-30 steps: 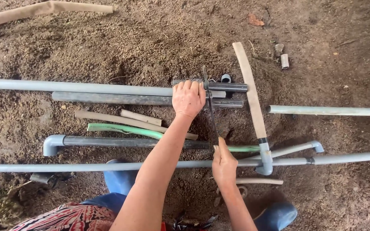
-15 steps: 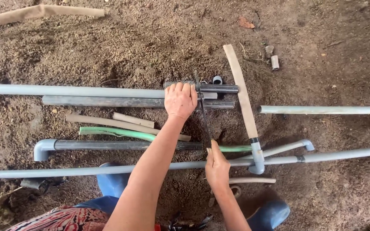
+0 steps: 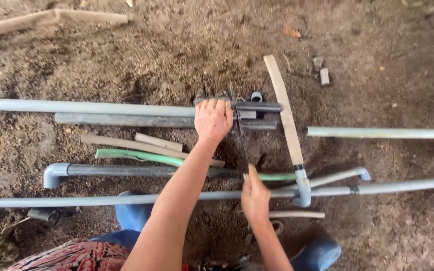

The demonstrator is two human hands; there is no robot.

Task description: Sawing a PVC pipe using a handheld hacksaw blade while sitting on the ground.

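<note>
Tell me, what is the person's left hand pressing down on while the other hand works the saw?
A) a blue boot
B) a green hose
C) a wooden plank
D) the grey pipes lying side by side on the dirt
D: the left hand lies flat on the grey pipes, right beside the saw blade that the right hand holds.

Left hand (image 3: 213, 118) pressing grey pipes (image 3: 126, 113) on dirt, right hand (image 3: 254, 196) gripping saw blade (image 3: 239, 131) across them
</note>
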